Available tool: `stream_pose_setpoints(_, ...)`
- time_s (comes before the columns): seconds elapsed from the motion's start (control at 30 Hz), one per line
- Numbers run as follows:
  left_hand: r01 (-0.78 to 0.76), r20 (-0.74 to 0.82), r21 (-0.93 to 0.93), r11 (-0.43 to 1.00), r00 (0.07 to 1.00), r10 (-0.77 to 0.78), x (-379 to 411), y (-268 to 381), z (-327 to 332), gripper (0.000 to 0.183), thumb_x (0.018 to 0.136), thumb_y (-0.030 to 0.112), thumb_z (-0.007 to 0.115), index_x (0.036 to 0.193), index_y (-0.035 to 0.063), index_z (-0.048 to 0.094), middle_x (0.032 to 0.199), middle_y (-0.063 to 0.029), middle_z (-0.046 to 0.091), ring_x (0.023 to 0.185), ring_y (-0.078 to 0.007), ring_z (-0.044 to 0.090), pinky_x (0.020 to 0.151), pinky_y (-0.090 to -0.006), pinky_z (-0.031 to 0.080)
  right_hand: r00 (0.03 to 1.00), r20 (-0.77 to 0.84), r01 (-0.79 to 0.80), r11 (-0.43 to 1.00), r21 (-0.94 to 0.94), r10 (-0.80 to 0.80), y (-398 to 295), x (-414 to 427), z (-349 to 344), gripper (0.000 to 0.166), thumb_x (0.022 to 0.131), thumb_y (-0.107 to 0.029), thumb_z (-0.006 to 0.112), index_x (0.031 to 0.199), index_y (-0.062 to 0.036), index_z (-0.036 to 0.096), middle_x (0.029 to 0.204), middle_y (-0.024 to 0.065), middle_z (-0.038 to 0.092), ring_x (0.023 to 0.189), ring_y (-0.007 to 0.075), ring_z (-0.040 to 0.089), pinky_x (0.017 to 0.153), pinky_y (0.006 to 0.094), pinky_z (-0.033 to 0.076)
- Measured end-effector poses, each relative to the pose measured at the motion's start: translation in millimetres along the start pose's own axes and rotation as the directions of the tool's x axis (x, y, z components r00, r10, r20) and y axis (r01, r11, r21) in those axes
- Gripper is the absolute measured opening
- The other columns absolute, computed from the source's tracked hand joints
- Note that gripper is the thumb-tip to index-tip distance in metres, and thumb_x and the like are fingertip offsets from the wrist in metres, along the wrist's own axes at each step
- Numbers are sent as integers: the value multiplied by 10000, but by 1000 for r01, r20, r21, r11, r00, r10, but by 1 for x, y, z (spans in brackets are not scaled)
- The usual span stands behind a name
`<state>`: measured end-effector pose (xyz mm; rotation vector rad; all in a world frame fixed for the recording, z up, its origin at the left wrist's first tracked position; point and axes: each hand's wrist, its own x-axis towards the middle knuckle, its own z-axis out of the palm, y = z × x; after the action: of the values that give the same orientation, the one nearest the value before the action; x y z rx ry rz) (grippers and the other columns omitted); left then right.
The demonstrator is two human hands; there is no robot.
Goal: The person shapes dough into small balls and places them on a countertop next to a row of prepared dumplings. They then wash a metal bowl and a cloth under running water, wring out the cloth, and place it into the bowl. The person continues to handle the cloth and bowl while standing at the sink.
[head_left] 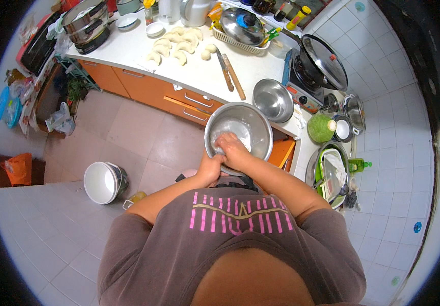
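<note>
In front of my body a large stainless steel bowl (262,139) is held tilted, its mouth facing up toward me. My left hand (210,167) grips its near-left rim. My right hand (232,148) reaches inside, fingers bent near the left inner wall. White flour or dough (246,142) shows at the bowl's bottom, partly hidden by that hand. Whether the right fingers hold anything cannot be seen. Beyond the bowl, on the white counter (200,76), lie a wooden rolling pin (234,76) and a knife (225,74).
Crescent-shaped filled dumplings (176,42) and small dough balls (209,51) lie on the counter. A second steel bowl (273,100) stands by the gas stove (304,91), which carries a lidded wok (323,61). A drawer (187,105) is pulled out. A white bucket (99,183) stands on the floor.
</note>
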<state>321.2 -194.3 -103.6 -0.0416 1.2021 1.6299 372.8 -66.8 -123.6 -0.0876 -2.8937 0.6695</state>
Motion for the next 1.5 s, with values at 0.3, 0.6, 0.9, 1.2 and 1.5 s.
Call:
stream_pose_setpoints(0.3, 80, 67, -65, 995, 995, -76, 3, -17, -10, 502, 731, -9, 414, 1230, -3, 355, 975, -178, 532, 746, -287, 620, 516, -373, 581, 955, 284, -107, 991, 80, 80, 5, -18, 13, 271, 644, -65, 656, 900, 3, 595, 1028, 181, 553, 989, 354, 510, 857, 416, 436)
stream_pose_setpoints(0.6, 168, 58, -60, 984, 985, -165, 6, -23, -17, 556, 723, -26, 414, 1268, 48, 335, 983, -173, 521, 704, -267, 615, 459, -350, 566, 910, 361, -251, 965, 83, 205, -4, -21, 8, 306, 657, -107, 695, 930, -3, 603, 1112, 200, 534, 1071, 374, 478, 927, 406, 405)
stream_pose_setpoints(0.9, 93, 66, -33, 995, 994, -91, 2, -20, -14, 528, 749, -12, 409, 1269, 55, 345, 994, -160, 536, 743, -262, 615, 462, -346, 563, 990, 42, -130, 990, -48, 132, -5, -19, 12, 319, 667, -111, 691, 956, -6, 605, 1109, 195, 528, 1090, 361, 467, 955, 400, 391)
stream_pose_setpoints(1.2, 71, 77, 8, 997, 994, -71, 7, -26, -21, 403, 782, 34, 427, 1180, -23, 406, 911, -165, 564, 690, -263, 620, 501, -350, 560, 910, 296, -322, 945, 59, 291, -12, -20, -3, 436, 700, -93, 646, 1105, 25, 534, 1221, 212, 462, 1134, 359, 465, 969, 398, 400)
stream_pose_setpoints(1.5, 76, 68, 92, 993, 994, -82, 10, -20, -11, 455, 792, 39, 425, 1243, 29, 365, 993, -159, 556, 784, -267, 623, 523, -364, 563, 914, -92, -293, 797, 528, 396, 8, -3, 30, 601, 715, -46, 574, 1278, 46, 385, 1340, 265, 336, 1214, 401, 398, 988, 386, 389)
